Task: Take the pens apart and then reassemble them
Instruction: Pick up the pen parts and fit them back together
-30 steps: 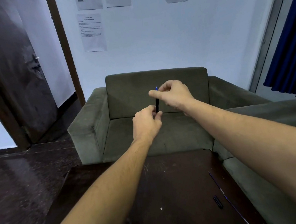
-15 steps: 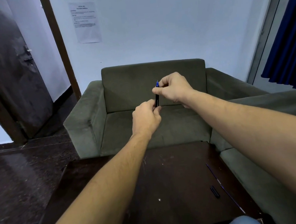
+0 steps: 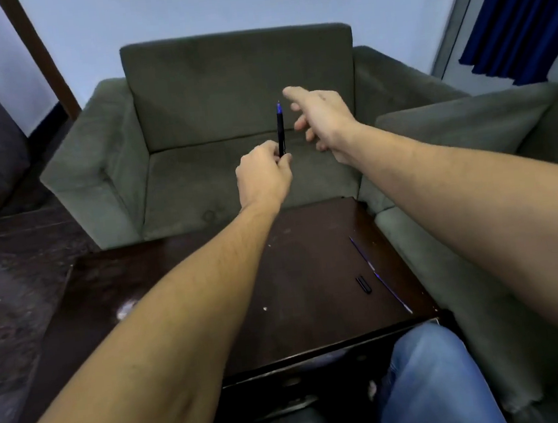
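Observation:
A black pen with a blue tip stands upright in my left hand, which grips its lower end. My right hand hovers just right of the pen with fingers spread, holding nothing. On the dark wooden table, towards its right edge, lie two thin blue refills in a line and a short black pen cap beside them.
A grey-green armchair stands beyond the table, and another sofa section runs along the right. A dark door is at the left, a blue curtain at the upper right. My knees in jeans are below the table's near edge.
My right hand has let go of the pen's top and opened, moving slightly right. The left hand still grips the pen. The camera has tilted downward.

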